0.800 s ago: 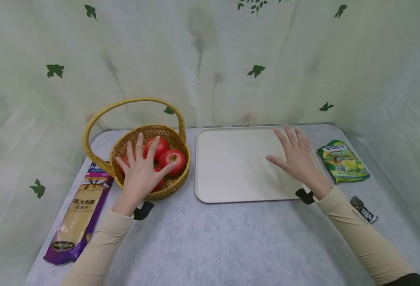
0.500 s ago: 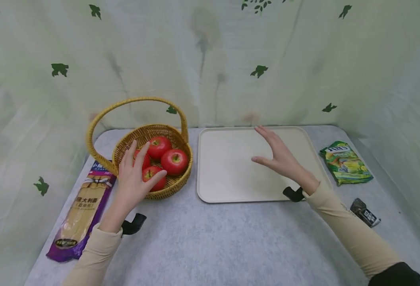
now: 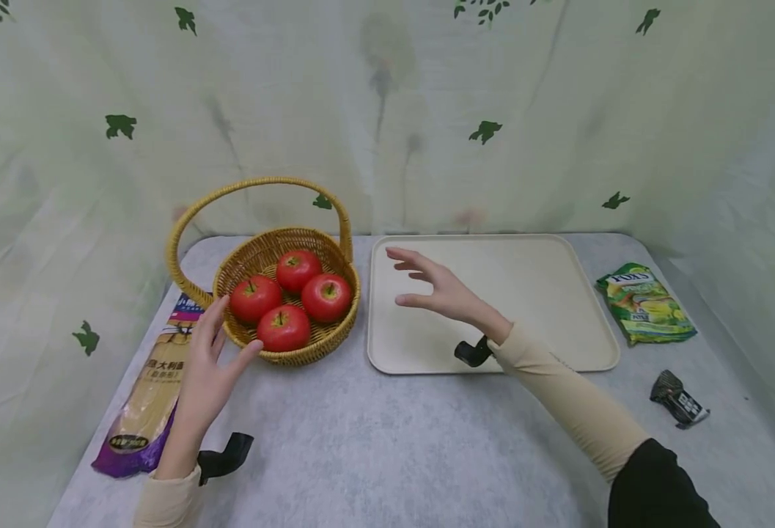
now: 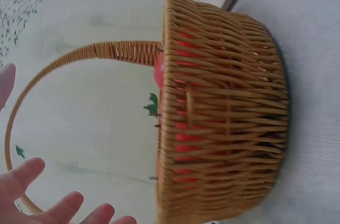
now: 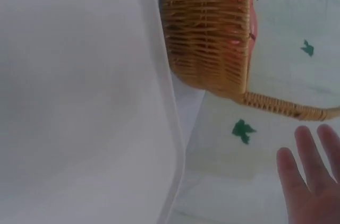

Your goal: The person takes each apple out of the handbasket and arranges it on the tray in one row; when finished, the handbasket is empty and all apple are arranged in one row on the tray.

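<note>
A wicker basket (image 3: 314,353) with a tall arched handle (image 3: 255,183) stands at the left back of the table. Several red apples (image 3: 284,328) lie inside it; the left wrist view shows them only through gaps in the weave. My left hand (image 3: 205,374) hovers at the basket's near left side, fingers spread and holding nothing. In the left wrist view the basket's wall (image 4: 223,112) fills the middle. My right hand (image 3: 443,290) hangs over the left part of a white tray (image 3: 493,352), fingers pointing toward the basket, thumb apart, nothing held.
A purple pack of spaghetti (image 3: 152,389) lies left of the basket, partly behind my left hand. Right of the tray are a green candy bag (image 3: 646,304) and a small black wrapped packet (image 3: 680,400). A patterned curtain (image 3: 387,110) hangs behind the table.
My right hand has moved left across the tray toward the basket. My left hand has drawn back from above the apples to the basket's near left side, uncovering them.
</note>
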{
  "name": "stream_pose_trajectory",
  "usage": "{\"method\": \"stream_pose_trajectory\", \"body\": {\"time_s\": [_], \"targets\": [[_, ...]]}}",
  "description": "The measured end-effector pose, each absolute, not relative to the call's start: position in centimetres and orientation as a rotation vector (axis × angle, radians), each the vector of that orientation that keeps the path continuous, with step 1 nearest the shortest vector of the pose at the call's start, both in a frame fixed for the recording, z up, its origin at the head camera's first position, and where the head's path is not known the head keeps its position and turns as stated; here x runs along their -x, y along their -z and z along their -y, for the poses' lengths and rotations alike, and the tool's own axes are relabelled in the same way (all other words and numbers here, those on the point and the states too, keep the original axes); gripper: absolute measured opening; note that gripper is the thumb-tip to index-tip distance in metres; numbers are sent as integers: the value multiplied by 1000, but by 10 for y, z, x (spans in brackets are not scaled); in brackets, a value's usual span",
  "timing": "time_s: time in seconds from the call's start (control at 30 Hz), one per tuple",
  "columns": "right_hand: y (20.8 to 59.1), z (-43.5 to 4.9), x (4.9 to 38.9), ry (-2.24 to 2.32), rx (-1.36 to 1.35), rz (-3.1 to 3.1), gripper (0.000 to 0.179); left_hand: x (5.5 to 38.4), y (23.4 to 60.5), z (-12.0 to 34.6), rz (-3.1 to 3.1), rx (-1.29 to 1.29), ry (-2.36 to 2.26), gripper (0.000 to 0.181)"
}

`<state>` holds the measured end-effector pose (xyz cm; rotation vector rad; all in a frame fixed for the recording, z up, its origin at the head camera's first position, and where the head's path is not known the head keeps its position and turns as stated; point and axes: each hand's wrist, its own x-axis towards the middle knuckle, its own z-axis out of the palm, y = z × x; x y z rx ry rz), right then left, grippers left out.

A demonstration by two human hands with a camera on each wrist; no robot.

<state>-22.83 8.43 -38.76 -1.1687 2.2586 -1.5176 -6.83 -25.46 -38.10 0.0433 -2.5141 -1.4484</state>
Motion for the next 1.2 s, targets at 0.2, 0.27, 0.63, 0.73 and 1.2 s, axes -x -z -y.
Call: {"method": "stream_pose_trajectory", "body": {"time_s": [0.2,0.27,0.63,0.73,1.2], "targets": [[390,-43,230,1568,1249,-2086,70,61,395,264,2446,-178,1630,71],[390,-30,231,1577,1248,-2031,69,61,400,266,2404,-211,1714,69],[394,27,232,1512,1232,-1839,64,71,419,271,2430,-436,1854,74],[396,39,232,1450,1200,-1834,62,76,424,274,2431,-474,1898,75],[401,73,226,1233,953,-1792,62,86,435,282,2358,-478,2120,81]]}}
